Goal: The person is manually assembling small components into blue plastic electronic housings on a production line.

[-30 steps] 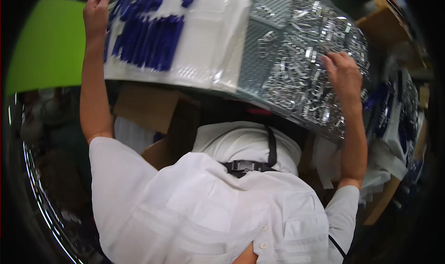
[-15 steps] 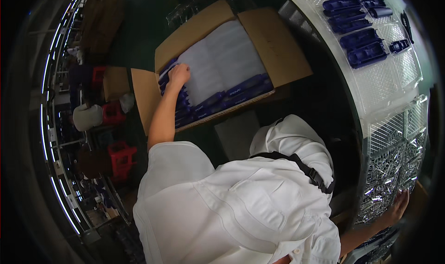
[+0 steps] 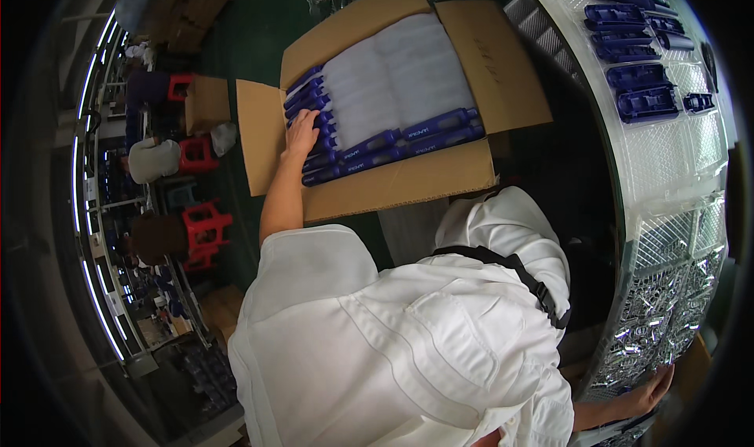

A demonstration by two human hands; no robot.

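Observation:
My left hand point(image 3: 301, 135) is inside an open cardboard box point(image 3: 393, 199), at its left side. Its fingers are bent over a blue plastic housing point(image 3: 311, 122) in a column of long blue housings; the fingertips are partly hidden. More blue housings point(image 3: 408, 148) lie along the box's near side. White translucent wrapping point(image 3: 400, 74) covers the rest of the contents. Far to the right, my right hand point(image 3: 652, 392) is open, fingers stretched out, at the near end of a clear tray of small shiny metal parts point(image 3: 652, 321). I see nothing in it.
A white table point(image 3: 620, 172) curves along the right, bearing blue half-shells point(image 3: 644, 89) on clear ribbed trays. The box flaps point(image 3: 495, 70) stand spread outward. At the left are red stools point(image 3: 206, 227), seated people and a lit workbench.
My left hand has shifted down along the housing column, its fist loosening into bent fingers. More of the blue column shows. My right hand has moved toward the near end of the metal-parts tray.

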